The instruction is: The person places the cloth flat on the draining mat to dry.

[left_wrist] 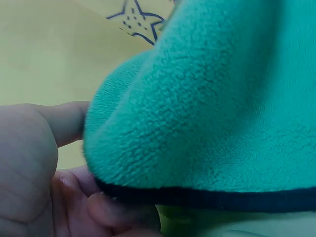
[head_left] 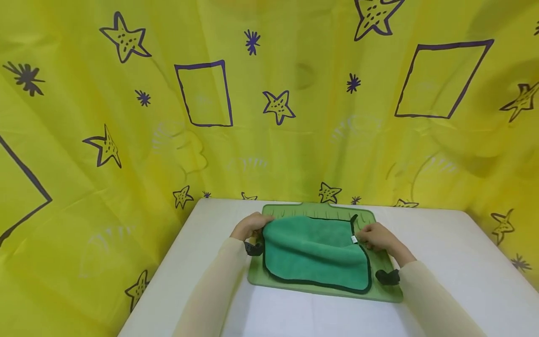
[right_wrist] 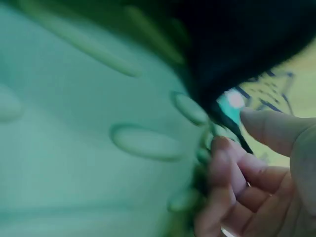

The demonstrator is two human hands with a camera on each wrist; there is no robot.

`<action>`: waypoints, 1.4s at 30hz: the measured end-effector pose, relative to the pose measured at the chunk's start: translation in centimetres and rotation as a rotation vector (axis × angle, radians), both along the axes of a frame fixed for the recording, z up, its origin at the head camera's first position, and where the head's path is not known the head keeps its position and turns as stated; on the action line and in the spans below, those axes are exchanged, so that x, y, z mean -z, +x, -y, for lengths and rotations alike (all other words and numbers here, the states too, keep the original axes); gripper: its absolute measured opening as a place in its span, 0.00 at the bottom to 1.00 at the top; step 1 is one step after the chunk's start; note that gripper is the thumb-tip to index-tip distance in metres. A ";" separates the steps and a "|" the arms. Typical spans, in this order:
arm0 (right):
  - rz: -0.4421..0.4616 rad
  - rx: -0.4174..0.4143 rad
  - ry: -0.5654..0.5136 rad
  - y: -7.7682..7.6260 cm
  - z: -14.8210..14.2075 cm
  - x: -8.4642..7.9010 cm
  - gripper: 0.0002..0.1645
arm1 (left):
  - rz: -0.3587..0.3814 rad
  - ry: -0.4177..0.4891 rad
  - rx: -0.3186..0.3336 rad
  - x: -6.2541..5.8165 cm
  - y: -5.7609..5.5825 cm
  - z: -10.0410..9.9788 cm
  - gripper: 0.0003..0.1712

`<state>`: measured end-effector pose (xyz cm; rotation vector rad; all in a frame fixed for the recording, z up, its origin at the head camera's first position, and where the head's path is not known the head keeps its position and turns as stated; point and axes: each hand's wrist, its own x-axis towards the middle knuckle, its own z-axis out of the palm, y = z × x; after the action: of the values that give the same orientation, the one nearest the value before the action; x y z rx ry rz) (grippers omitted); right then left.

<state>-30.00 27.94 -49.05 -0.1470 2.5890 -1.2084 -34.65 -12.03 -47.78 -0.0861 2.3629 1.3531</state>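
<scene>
We get a bright head view, its curtain [head_left: 311,140] shadowed toward two o'clock; the dimmer right wrist view blurs the right hand [right_wrist: 261,175] toward four.

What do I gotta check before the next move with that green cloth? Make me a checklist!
1. Left hand holding the green cloth: ok, near its upper left corner in the head view.
2. Right hand gripping the cloth firmly: cannot tell; it's at the edge by the white tag.
3. Cloth smooth: not ok, a raised fold runs across it.
4. Cloth over the green board: ok.
5. Board on the white table: ok.
</scene>
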 end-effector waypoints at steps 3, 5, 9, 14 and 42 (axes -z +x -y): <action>-0.020 0.018 0.074 -0.4 0.9 0.4 0.30 | 0.009 -0.050 0.010 0.3 -0.2 -0.3 0.24; -0.042 0.030 0.118 -0.6 1.3 0.5 0.33 | 0.010 -0.067 0.021 0.4 -0.3 -0.4 0.22; -0.070 0.058 0.160 -0.7 1.7 0.6 0.32 | -0.017 -0.058 0.037 0.4 -0.5 -0.7 0.23; -0.106 0.075 0.169 -0.8 1.9 0.5 0.20 | -0.065 -0.023 0.083 0.3 -0.5 -0.7 0.26; -0.146 0.056 -0.004 -1.3 0.9 -0.9 0.14 | -0.320 0.070 0.003 -0.3 -0.3 0.0 0.13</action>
<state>-31.30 27.04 -48.13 -0.1706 2.7330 -1.2670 -34.97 -12.00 -47.44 0.1662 2.5660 1.5449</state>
